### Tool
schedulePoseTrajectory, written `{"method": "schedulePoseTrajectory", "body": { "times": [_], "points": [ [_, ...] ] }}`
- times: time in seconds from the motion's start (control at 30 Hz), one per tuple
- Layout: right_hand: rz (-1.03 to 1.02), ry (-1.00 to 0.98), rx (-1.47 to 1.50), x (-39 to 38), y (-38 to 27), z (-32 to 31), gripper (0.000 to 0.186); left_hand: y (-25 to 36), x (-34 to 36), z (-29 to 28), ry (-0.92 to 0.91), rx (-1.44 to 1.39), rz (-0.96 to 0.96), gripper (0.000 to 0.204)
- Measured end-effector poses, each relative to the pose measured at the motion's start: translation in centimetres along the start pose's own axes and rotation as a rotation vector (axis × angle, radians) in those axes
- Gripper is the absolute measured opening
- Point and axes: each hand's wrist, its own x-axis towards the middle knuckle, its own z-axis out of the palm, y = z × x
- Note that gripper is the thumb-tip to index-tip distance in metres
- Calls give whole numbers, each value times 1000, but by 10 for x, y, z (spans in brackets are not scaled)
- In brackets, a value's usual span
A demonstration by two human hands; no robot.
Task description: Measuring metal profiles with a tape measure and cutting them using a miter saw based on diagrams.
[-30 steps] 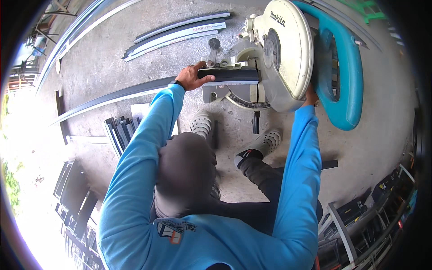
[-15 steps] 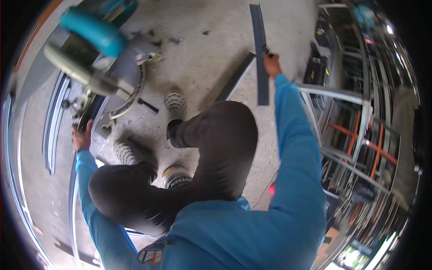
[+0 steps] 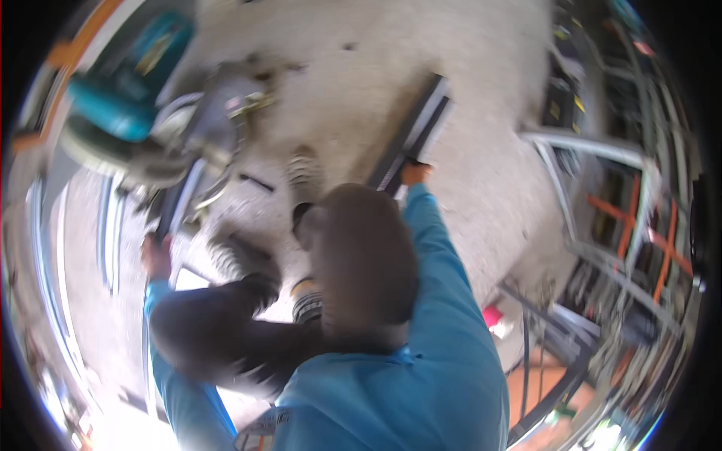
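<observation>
My right hand (image 3: 416, 174) is closed round the near part of a dark metal profile (image 3: 432, 125), reaching ahead of my right knee. Alongside it, touching or nearly so, a second dark profile (image 3: 397, 146) with a light edge lies on the floor. My left hand (image 3: 156, 257) grips the near end of another dark profile (image 3: 180, 199), which runs up to a teal miter saw (image 3: 113, 109). Motion blur softens both hands, and the fingers of the left are partly hidden.
Long pale profiles (image 3: 113, 240) lie on the floor at the left. Metal frames (image 3: 594, 150) and racks of stock fill the right side. Between my striped-shoed feet stands a can (image 3: 307, 301). A small dark bar (image 3: 258, 183) lies by the saw.
My right hand has moved left and nearer, bringing its profile from upright in the picture to a slant beside the one on the floor. My left hand stays at its profile.
</observation>
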Motion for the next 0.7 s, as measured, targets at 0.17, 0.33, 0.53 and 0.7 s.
{"method": "schedulePoseTrajectory", "body": {
  "times": [0.17, 0.33, 0.53, 0.7],
  "points": [
    [-878, 218, -59, 46, 44, -15, 52, -47, -49, -17, -67, -41, -91, 73],
    [-533, 177, 686, 32, 63, -108, 37, -95, -97, -57, -232, 19, -275, 82],
    [-311, 166, 447, -42, -26, -212, 43, -14, -71, -42, -110, -145, -151, 73],
    [-561, -147, 879, -148, -170, -286, 57, 62, -31, -40, -54, -346, 21, 75]
  ]
}}
